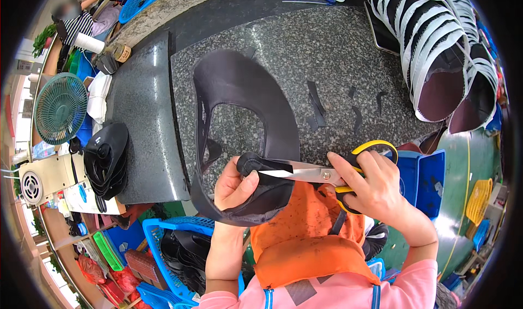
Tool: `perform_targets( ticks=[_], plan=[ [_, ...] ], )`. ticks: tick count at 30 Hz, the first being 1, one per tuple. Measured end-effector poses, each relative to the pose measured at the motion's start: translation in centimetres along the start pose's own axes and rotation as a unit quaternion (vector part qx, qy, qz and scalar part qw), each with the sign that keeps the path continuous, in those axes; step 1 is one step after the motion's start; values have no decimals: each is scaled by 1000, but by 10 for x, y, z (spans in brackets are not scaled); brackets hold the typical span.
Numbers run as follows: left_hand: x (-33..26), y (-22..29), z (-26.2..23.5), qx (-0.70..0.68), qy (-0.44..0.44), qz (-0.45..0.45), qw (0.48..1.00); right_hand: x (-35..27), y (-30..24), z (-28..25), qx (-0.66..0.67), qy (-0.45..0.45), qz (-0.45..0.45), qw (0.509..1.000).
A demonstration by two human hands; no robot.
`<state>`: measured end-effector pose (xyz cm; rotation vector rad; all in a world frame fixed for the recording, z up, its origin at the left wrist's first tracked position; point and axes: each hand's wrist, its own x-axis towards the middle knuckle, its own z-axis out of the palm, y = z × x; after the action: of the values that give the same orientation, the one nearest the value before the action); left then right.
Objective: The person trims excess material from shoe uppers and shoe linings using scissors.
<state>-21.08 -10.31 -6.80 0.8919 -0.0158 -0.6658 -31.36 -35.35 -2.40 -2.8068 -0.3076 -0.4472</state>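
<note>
Both hands are held in front of the body, above the near edge of the table (348, 42). The left forearm is extended almost straight upward from the lower edge of the view, and the left hand (234, 190) is closed about the near part of a black shoe piece (280, 126); the edge is pinched between the thumb, laid on top, and the fingers, which are partly hidden. The right elbow is bent outward, and the forearm is directed inward, so that the right hand (371, 179) is pointed toward the left one. By the curled fingers of the right hand the yellow-and-black handles of the scissors (308, 172) are gripped; the index finger is laid along the handle near the pivot. The blades are slightly parted, with their tips brought to the black piece just beside the left thumb. Beyond the left hand, the curved band of the piece, with its large opening, is raised over the table. Thin black scraps (316, 105) are scattered beyond the right hand. Below the hands an orange apron (310, 260) is worn; beside the left forearm, black pieces are held in a blue basket (155, 230).
</note>
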Motion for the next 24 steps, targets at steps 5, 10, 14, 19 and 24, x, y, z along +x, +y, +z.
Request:
perform_targets(
  ticks=[5,10,14,19,24],
  plan=[
    [-1,-5,8,22,4,32,999,4,4,0,56,-18,15,998],
    [-3,-6,11,25,-35,53,998,8,9,-7,74,-46,-17,996],
    [-9,-9,19,9,-32,35,999,9,9,-9,74,-36,-24,996],
    [-12,-2,27,40,-30,49,998,6,12,-10,80,-61,-39,994],
    [-14,2,27,89,-19,41,995,1,12,-8,105,-58,-37,992]
  ],
)
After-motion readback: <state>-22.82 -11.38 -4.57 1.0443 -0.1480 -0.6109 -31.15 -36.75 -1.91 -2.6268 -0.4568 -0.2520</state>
